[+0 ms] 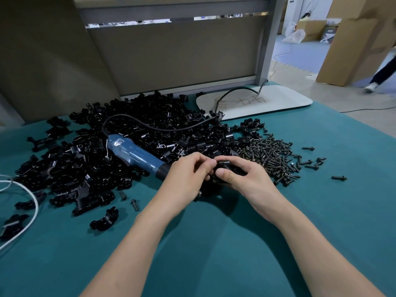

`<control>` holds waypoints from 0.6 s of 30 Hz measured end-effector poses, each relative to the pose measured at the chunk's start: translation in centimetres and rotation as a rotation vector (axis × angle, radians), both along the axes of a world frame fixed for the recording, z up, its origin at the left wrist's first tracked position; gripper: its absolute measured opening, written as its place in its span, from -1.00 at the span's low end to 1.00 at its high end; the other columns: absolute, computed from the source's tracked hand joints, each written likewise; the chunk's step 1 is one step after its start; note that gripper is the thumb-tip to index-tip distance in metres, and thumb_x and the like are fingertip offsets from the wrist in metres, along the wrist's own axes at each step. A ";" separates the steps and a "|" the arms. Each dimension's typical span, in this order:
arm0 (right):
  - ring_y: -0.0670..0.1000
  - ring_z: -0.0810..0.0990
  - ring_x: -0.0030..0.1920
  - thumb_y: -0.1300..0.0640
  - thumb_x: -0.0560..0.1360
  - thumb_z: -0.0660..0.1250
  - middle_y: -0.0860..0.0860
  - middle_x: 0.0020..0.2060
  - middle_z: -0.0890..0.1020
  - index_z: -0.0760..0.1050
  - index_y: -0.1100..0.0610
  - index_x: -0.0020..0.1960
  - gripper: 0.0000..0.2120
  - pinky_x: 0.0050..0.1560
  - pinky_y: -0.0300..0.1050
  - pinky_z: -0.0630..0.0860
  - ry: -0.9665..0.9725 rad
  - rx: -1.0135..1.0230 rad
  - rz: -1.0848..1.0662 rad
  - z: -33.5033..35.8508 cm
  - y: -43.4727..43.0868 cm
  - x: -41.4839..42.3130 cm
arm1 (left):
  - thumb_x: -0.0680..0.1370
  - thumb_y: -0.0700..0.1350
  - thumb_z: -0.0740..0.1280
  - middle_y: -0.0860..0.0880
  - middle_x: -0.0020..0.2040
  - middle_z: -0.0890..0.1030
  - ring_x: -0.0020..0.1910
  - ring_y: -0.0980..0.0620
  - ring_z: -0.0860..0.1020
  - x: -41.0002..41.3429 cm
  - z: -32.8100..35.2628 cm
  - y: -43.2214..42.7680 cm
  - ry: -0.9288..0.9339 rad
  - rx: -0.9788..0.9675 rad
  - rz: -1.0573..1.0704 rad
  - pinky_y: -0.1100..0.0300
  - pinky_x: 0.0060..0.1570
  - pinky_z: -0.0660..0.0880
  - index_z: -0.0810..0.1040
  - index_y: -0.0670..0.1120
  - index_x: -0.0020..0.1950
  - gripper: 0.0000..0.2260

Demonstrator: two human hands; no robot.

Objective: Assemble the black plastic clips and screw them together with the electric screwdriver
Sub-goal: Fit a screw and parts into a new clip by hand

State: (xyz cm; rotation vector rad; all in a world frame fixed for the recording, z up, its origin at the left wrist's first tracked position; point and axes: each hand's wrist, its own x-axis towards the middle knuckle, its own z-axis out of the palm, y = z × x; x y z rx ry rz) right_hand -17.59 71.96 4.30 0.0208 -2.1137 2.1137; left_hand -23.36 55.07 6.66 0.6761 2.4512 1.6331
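Both my hands meet over the teal table cover, just in front of the parts pile. My right hand [242, 176] grips a black plastic clip [225, 166], thumb on its near face. My left hand [188, 174] pinches the clip's left end with curled fingers; what is between its fingertips is too small to tell. The blue electric screwdriver [137, 156] lies on the pile, its black nose hidden behind my left hand. A big heap of black clips [150, 125] spreads behind and to the left. Dark screws [272, 157] lie heaped to the right.
The screwdriver's black cord [162, 128] loops over the pile to a white board [257, 101] at the back. Loose clips [105, 219] and screws [134, 204] lie at front left, beside a white cable [32, 202]. A grey partition stands behind. A person walks at far right.
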 end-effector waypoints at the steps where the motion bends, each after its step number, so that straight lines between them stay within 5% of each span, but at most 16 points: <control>1: 0.05 0.73 0.11 -0.10 0.39 0.54 0.02 0.05 0.76 0.69 -0.13 0.16 -0.67 0.20 0.04 0.62 -0.010 -0.018 0.004 0.1 0.0 0.1 | 0.62 0.01 0.35 0.21 -0.30 0.63 -0.30 0.25 0.57 0.0 0.0 -0.1 0.021 -0.011 0.001 0.18 -0.40 0.57 0.63 0.10 -0.08 -0.89; 3: 0.07 0.74 0.10 -0.01 0.42 0.52 0.07 0.05 0.76 0.70 -0.09 0.15 -0.70 0.09 -0.10 0.64 -0.034 -0.087 0.030 0.2 -0.1 0.2 | 0.62 0.01 0.36 0.20 -0.27 0.64 -0.30 0.16 0.60 -0.1 0.0 -0.2 0.086 -0.050 0.010 0.10 -0.34 0.60 0.62 0.13 -0.10 -0.89; 6: 0.14 0.71 0.15 0.06 0.41 0.51 0.15 0.09 0.74 0.72 0.03 0.14 -0.70 0.14 -0.01 0.66 -0.077 -0.227 0.069 0.3 -0.1 0.2 | 0.62 -0.01 0.38 0.11 -0.21 0.67 -0.29 0.01 0.63 -0.1 -0.3 -0.2 0.154 -0.060 0.017 0.06 -0.29 0.59 0.61 0.12 -0.08 -0.92; 13: 0.13 0.70 0.17 0.09 0.44 0.48 0.20 0.11 0.72 0.72 0.12 0.14 -0.71 0.09 -0.05 0.65 -0.117 -0.310 0.128 0.3 0.0 0.1 | 0.61 -0.12 0.40 0.16 -0.05 0.65 -0.05 0.24 0.60 0.0 -0.8 -0.7 0.366 -0.078 -0.031 0.42 -0.08 0.48 0.63 -0.02 0.03 -0.97; 18: 0.14 0.69 0.18 0.14 0.47 0.45 0.21 0.15 0.71 0.71 0.20 0.14 -0.73 0.09 -0.05 0.65 -0.091 -0.407 0.128 0.3 -0.1 -0.2 | 0.61 0.04 0.37 0.20 -0.07 0.61 -0.09 0.31 0.56 0.1 0.7 -0.6 0.289 -0.122 0.093 0.47 -0.15 0.43 0.57 0.08 0.03 -0.94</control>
